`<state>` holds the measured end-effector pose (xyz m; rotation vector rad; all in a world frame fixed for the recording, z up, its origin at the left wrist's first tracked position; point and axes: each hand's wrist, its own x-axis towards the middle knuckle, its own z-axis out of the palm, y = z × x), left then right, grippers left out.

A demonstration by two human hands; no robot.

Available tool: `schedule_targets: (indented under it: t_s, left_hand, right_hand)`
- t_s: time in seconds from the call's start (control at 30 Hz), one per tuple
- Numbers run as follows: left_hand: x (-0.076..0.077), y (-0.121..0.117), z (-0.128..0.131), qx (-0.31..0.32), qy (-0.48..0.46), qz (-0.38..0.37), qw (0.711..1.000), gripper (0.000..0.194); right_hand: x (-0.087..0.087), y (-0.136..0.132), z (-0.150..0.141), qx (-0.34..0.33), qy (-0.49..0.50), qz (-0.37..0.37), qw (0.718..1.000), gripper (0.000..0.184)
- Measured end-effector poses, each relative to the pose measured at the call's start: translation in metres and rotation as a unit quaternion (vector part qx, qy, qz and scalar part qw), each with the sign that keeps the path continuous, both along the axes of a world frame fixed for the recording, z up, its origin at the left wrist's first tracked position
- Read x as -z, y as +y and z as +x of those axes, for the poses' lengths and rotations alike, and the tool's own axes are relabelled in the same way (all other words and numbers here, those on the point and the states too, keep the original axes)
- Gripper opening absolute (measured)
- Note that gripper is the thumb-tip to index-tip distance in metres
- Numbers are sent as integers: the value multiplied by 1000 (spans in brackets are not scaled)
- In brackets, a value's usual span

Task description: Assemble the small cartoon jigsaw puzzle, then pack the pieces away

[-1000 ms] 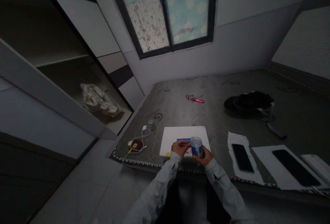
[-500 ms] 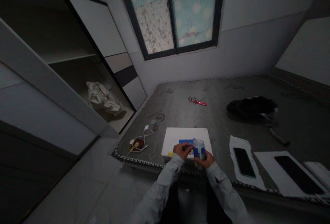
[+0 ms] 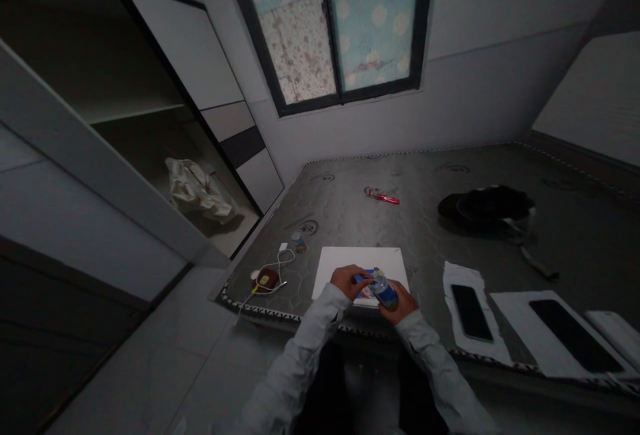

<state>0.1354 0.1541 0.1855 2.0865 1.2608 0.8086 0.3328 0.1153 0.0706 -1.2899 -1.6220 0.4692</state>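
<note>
My right hand [image 3: 403, 304] is wrapped round a small clear jar [image 3: 386, 292] with a blue label. The jar is tilted, its top leaning left toward my other hand. My left hand [image 3: 346, 281] is closed in a pinch beside the jar's top; whatever is between those fingers is too small to make out. Beneath both hands lies a flat white box [image 3: 333, 260], with a blue, colourful printed piece [image 3: 365, 295] on it, partly covered by my hands.
A second small jar [image 3: 299, 241], a white charging cable [image 3: 273, 264] and a brown item [image 3: 267, 279] lie left on the grey mattress [image 3: 345, 215]. Beyond is a red object [image 3: 384, 198]. A black cap [image 3: 485, 208] and two phones [image 3: 471, 311] lie right.
The jar has gone from upright to tilted, its top toward my left hand. My left hand has shifted slightly left and up, over the box's printed piece.
</note>
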Motion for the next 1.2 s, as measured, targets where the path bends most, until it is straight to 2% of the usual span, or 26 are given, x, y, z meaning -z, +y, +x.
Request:
schedule_targets:
  t_s: [0.17, 0.3, 0.5, 0.7, 0.87, 0.97, 1.07, 1.2]
  left_hand:
    - [6, 13, 10, 52, 96, 37, 993, 17]
    - [9, 18, 15, 101, 145, 25, 984, 18]
    - [11, 7, 26, 75, 183, -32, 980, 21]
    - [34, -5, 41, 122, 195, -78, 970, 31]
    - [55, -5, 46, 118, 112, -91, 982, 26]
    - [61, 15, 44, 85, 98, -89, 988, 22]
    - [64, 51, 42, 56, 173, -98, 978, 26]
    - [73, 97, 50, 76, 239, -119, 961, 40]
  right_hand:
    - [5, -2, -1, -21, -40, 5, 999, 59]
    - [13, -5, 0, 12, -32, 7, 999, 60]
    - [24, -15, 12, 4, -40, 10, 999, 58]
    - [37, -44, 18, 10, -42, -43, 998, 56]
    - [49, -59, 19, 45, -15, -51, 998, 53]
    - [59, -60, 27, 73, -6, -52, 996, 50]
    - [71, -62, 37, 114, -13, -56, 992, 51]
    - [86, -67, 49, 142, -18, -58, 988, 53]
